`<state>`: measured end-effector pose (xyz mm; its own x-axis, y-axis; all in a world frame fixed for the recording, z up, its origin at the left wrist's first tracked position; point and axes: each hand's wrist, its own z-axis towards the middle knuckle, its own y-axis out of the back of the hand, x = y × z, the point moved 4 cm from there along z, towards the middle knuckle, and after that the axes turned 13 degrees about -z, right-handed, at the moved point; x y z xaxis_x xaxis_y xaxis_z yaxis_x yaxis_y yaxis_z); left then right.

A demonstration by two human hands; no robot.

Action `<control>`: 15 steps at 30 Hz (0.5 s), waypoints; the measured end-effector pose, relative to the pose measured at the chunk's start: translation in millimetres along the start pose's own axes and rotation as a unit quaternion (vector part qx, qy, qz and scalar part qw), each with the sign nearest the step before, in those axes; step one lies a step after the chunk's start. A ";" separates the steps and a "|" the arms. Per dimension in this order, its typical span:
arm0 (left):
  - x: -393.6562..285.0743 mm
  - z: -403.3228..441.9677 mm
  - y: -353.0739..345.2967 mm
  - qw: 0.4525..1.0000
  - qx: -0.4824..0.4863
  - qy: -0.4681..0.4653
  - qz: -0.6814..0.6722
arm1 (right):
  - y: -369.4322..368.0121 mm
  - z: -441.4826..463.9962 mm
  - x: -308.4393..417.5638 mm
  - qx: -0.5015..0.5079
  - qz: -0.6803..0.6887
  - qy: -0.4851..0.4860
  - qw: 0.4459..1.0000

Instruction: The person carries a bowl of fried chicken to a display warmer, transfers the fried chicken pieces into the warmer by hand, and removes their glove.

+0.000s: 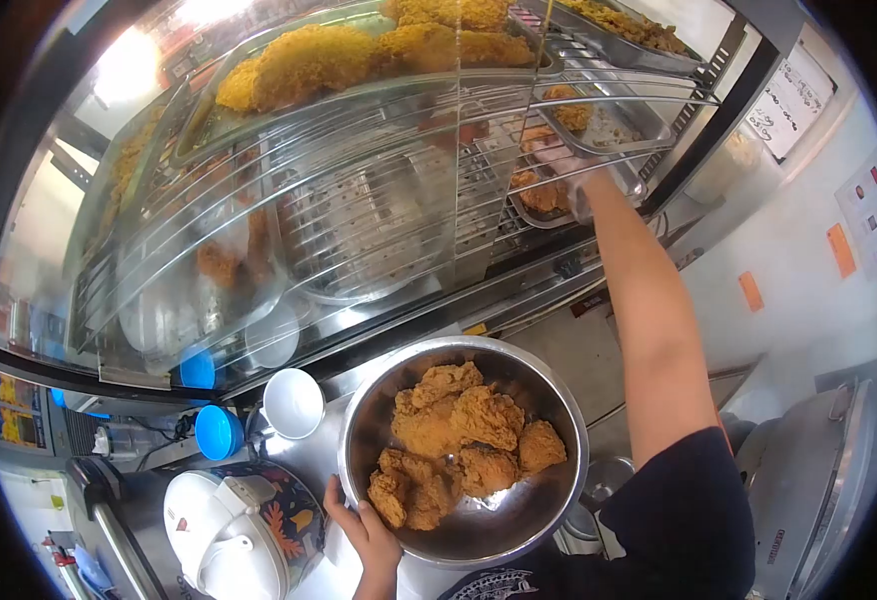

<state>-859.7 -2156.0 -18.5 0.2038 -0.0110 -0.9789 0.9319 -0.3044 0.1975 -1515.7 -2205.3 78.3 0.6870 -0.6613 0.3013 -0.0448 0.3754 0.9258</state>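
head view: a person has the right arm up inside a food case (719, 125) and the left hand down by a big metal bowl (544, 505).

reaching well: it seems best to go slow and low — an upper tray (614, 130) sits just above the reaching hand, so a high wrist could bump it.

picking well: the crispy crust looks like it could crack, so a soft pinch on the sides of a piece should work better than a hard squeeze.

bowl care: the bowl should sit flat with a hand on it, so it does not slide or tip. bits put down gently would be less likely to roll.

right arm: it goes up from the dark sleeve (684, 510), nearly straight, into the right end of the case.

right hand: the hand (569, 170) is at the lower tray (551, 222), by the tray chicken (542, 192). a see-through glove seems to be on it. the fingers are partly hidden — i cannot tell how far open they are, or if they have hold of a piece.

left hand: this hand (367, 535) is loosely open, fingers apart, touching the lower left side of the bowl. no tight grip shows.

bowl chicken: brown crispy pieces (489, 415) lie in a pile in the bowl, below the case.

cups: a white cup (294, 403) and a blue cup (219, 432) stand left of the bowl.
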 end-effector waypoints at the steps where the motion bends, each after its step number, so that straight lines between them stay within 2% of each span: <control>1: -2.1 1.6 -1.9 1.000 -0.003 0.000 -0.007 | 15.0 -16.7 4.5 -0.009 0.005 -0.004 1.000; 4: -8.3 1.3 -3.7 1.000 -0.005 0.006 -0.021 | 58.6 -66.2 15.6 -0.042 -0.070 -0.010 0.997; 7: -9.5 0.6 -4.3 1.000 -0.008 0.001 -0.027 | 78.7 -114.4 -16.2 -0.122 -0.077 -0.071 0.987; 10: -4.5 1.5 -1.6 1.000 -0.004 -0.018 -0.009 | 100.5 -157.2 -40.1 -0.170 0.047 -0.094 0.980; 13: -4.2 -0.5 -0.5 1.000 -0.009 -0.021 -0.003 | 141.2 -175.4 -47.1 -0.290 -0.044 -0.084 0.952; 15: -6.1 -0.3 -1.5 1.000 -0.008 -0.024 0.003 | 164.6 -161.5 -45.3 -0.297 -0.065 -0.064 0.950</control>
<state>-862.3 -2155.2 -12.8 0.1952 -0.0585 -0.9790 0.9356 -0.2884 0.2038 -1437.1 -2008.6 180.1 0.5627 -0.7867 0.2541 0.4782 0.5604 0.6762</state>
